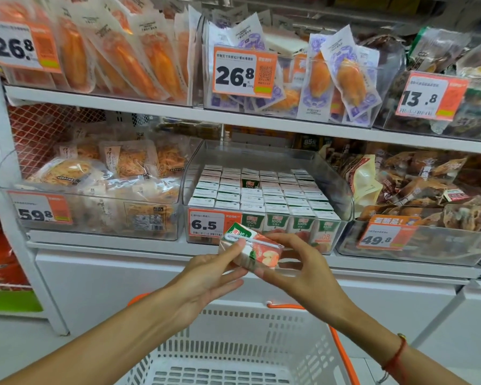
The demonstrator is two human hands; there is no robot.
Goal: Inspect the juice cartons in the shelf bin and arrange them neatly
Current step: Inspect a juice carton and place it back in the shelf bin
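Before the clear bin (342,190), green-topped juice carton (252,247) on its side, pinched by left hand (206,276) and right hand (297,269)

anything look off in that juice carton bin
One gap breaks the grid of carton tops in the clear bin, third column from the left, near the back: a green carton face shows there, sitting lower than its neighbours. One carton is out, held tilted between left hand and right hand.
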